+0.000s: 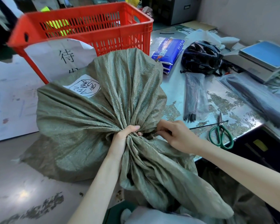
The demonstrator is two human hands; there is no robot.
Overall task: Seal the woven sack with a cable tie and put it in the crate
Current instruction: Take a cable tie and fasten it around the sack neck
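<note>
A full grey-green woven sack (81,126) lies on the table, with a white handwritten label (84,86) on top. Its mouth is bunched into a neck near the table's front. My left hand (124,139) is clenched around that neck. My right hand (176,135) pinches a thin black cable tie (208,125) right at the neck; the tie's free end sticks out to the right over the table. The red slatted crate (90,31) stands behind the sack, with a white paper sign (61,57) hanging on its front.
Green-handled scissors (221,135) lie by the table's right edge. A bag of black cable ties (194,96), a black helmet (202,57), blue packets (168,52), a weighing scale (263,60) and another plastic-wrapped bundle (255,97) sit to the right.
</note>
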